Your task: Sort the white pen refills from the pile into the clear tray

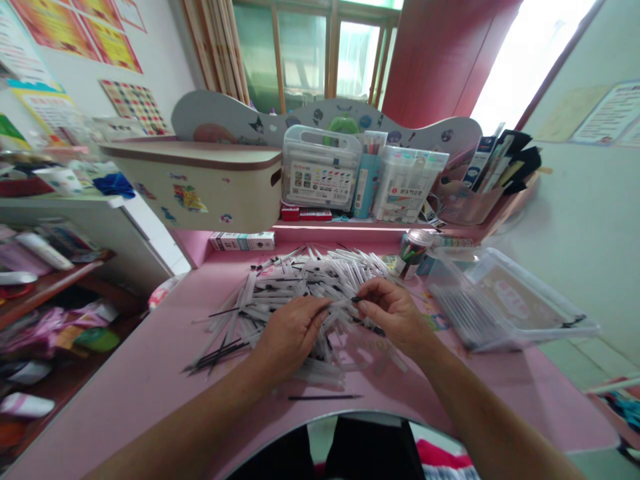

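Observation:
A big heap of clear pen barrels (310, 280) and thin black refills lies on the pink desk (150, 373). My left hand (293, 330) is closed in a pinch on one clear pen barrel (340, 303), held just above the heap. My right hand (393, 310) faces it, fingers pinched on the barrel's black-tipped end. The two hands almost touch over the middle of the heap. A bundle of black refills (220, 350) sits at the heap's left edge, and a single black refill (325, 397) lies alone near the desk's front edge.
A clear plastic tray (505, 307) stands at the right. A cup of coloured pens (413, 253) is behind the heap. Marker boxes (320, 170) and a cream storage box (200, 183) sit on the back shelf. Cluttered shelves (55, 280) stand to the left.

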Motion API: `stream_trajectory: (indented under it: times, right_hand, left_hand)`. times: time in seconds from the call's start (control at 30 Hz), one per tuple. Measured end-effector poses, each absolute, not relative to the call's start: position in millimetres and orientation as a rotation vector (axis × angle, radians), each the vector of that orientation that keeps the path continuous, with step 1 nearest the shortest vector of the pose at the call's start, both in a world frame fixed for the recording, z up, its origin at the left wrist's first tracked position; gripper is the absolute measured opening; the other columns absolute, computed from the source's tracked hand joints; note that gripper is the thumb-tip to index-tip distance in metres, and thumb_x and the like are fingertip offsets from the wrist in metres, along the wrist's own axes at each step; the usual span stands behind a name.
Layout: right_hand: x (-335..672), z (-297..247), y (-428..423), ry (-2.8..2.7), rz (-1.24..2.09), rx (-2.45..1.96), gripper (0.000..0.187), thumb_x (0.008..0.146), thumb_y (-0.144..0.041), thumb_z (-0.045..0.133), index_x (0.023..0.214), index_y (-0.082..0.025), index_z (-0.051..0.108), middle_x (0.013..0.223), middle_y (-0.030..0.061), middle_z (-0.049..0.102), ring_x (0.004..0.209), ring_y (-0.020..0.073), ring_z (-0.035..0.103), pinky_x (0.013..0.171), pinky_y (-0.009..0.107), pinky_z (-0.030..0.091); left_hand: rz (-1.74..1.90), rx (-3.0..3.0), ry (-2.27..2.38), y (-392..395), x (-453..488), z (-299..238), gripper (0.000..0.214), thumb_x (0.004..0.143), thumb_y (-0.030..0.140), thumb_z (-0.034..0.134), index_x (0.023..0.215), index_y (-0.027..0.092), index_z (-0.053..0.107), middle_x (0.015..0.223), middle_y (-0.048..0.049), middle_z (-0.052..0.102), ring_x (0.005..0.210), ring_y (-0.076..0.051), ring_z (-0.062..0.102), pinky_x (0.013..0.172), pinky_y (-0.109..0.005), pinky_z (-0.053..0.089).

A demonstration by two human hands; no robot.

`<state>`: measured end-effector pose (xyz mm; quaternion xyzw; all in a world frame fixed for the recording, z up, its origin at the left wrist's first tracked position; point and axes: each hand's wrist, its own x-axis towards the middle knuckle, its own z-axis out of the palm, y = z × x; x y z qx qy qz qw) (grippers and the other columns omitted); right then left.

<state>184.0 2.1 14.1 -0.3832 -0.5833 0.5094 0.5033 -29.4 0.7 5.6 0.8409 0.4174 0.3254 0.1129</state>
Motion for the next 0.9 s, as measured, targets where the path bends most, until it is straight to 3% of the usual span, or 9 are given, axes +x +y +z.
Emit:
stream_trajectory:
  times: [0.23,0.4,0.57,0.63,0.7,0.77,0.9]
  right_hand:
    - [184.1,11.7,2.4,-1.505,1.156,-0.936,0.010,0.077,-0.023,0.068,0.086,-0.020,0.063,0.075,-0.0016,0.062,0.066,0.0108,0.057,0.061,0.023,0.046]
    - [185.1,14.9,0.3,-1.727,0.853,-1.107,0.006,0.083,-0.025,0.062,0.084,-0.019,0.063,0.074,-0.0003,0.062,0.069,0.0134,0.056,0.064,0.026,0.043]
    - [185.8,13.5,0.6,-1.903,0.646,-1.201,0.039,0.094,-0.036,0.047,0.059,-0.019,0.047,0.056,-0.0024,0.045,0.056,0.0115,0.043,0.055,0.027,0.029]
    - [185.8,13.9,-0.3,-1.883,0.686,-1.178,0.030,0.094,-0.034,0.047,0.068,-0.019,0.052,0.062,-0.0020,0.047,0.060,0.0122,0.045,0.057,0.026,0.032]
    - [185.7,15.1,-1.9,-1.856,0.727,-1.131,0.010,0.089,-0.028,0.054,0.090,-0.019,0.058,0.075,-0.0011,0.051,0.065,0.0123,0.047,0.059,0.025,0.036]
    - [185.7,15.9,-3.0,-1.856,0.736,-1.078,0.018,0.084,-0.022,0.058,0.101,-0.019,0.057,0.090,0.0012,0.051,0.068,0.0116,0.048,0.059,0.025,0.039]
    - [186.2,14.0,-1.0,-1.923,0.632,-1.024,0.006,0.088,-0.019,0.054,0.088,-0.018,0.060,0.102,0.0053,0.051,0.080,0.0134,0.052,0.068,0.027,0.042]
  left_hand:
    - [0.937,2.530,1.221,-0.1,-29.9,4.2,0.027,0.095,0.022,0.047,0.112,0.018,0.068,0.099,-0.0080,0.074,0.091,-0.022,0.069,0.082,-0.035,0.053]
    - [0.947,2.578,1.217,1.0,-30.4,2.3,0.025,0.095,0.020,0.047,0.110,0.017,0.068,0.097,-0.0079,0.074,0.088,-0.022,0.068,0.079,-0.034,0.054]
    - [0.994,2.611,1.175,1.7,-30.0,0.6,0.023,0.096,0.021,0.048,0.107,0.017,0.068,0.093,-0.0074,0.073,0.085,-0.022,0.068,0.077,-0.034,0.053]
    - [0.999,2.606,1.174,1.9,-30.0,0.9,0.022,0.096,0.020,0.049,0.107,0.017,0.068,0.094,-0.0071,0.073,0.085,-0.021,0.068,0.077,-0.033,0.053]
    - [1.003,2.593,1.177,2.4,-30.1,1.6,0.021,0.095,0.019,0.050,0.107,0.017,0.067,0.094,-0.0068,0.073,0.086,-0.021,0.068,0.077,-0.032,0.053]
    - [0.997,2.584,1.183,2.8,-30.2,2.2,0.021,0.095,0.018,0.050,0.107,0.017,0.067,0.094,-0.0064,0.073,0.085,-0.020,0.068,0.077,-0.032,0.053]
    - [0.995,2.595,1.176,2.1,-30.6,2.6,0.022,0.095,0.017,0.049,0.106,0.017,0.067,0.094,-0.0065,0.073,0.086,-0.021,0.068,0.078,-0.033,0.053]
